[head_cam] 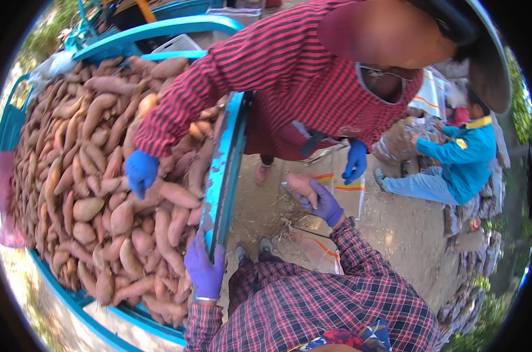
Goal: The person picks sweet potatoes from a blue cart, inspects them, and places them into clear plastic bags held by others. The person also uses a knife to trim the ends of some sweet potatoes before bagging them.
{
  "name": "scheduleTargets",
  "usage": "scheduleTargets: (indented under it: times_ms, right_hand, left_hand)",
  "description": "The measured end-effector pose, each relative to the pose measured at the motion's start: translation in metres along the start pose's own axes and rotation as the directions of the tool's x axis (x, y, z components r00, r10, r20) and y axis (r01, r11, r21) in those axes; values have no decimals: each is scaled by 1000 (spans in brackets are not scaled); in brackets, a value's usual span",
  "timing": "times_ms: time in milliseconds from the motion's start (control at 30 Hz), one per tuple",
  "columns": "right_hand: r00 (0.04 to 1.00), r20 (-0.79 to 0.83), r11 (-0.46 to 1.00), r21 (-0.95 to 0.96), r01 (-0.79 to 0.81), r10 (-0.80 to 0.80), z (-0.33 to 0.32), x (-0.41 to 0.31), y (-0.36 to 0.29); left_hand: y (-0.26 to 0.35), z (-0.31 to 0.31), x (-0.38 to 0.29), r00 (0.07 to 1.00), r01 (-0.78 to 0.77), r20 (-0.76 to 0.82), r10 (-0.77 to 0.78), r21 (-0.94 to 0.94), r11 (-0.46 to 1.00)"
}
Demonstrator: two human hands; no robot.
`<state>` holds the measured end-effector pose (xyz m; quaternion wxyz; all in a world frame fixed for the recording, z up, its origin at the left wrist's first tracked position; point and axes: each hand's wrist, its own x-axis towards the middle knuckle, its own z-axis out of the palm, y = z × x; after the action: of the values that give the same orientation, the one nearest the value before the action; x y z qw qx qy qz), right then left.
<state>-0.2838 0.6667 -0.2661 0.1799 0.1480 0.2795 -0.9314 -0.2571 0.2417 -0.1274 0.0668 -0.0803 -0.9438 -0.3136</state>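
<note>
My left hand [205, 265], in a purple glove, rests over the edge of the blue metal cart side [224, 176], its fingers beside the heap of sweet potatoes [129, 257]. The heap fills the cart bed. In my right hand [323, 203], also gloved in purple, is a reddish sweet potato [301, 187], held out over the ground. Beneath that hand lie a white sack with orange and yellow stripes [349, 188] and another striped sack [316, 253].
Across from me a person in a striped red top [266, 66] reaches a blue-gloved hand [142, 171] onto the heap. A seated co-worker in a blue jacket [470, 154] is at the right, near stacked filled bags [468, 244].
</note>
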Motion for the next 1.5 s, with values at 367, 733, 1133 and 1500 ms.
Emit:
scheduleTargets:
  times_ms: [367,733,1133,1500]
  right_hand:
    - [941,-270,973,43,225,-206,-35,-102,1]
    - [899,-192,814,380,439,-395,-63,-123,9]
    - [509,-816,957,-283,62,-274,-180,-73,-13]
    - [480,-848,966,-258,-7,-223,-237,-6,35]
  left_hand:
    - [-4,-4,0,999,4,41,-6,53,999]
    - [-8,6,-6,995,76,67,-75,-14,997]
    - [-11,11,-9,993,105,61,-103,-25,994]
    - [-20,14,-12,979,189,98,-181,-86,978]
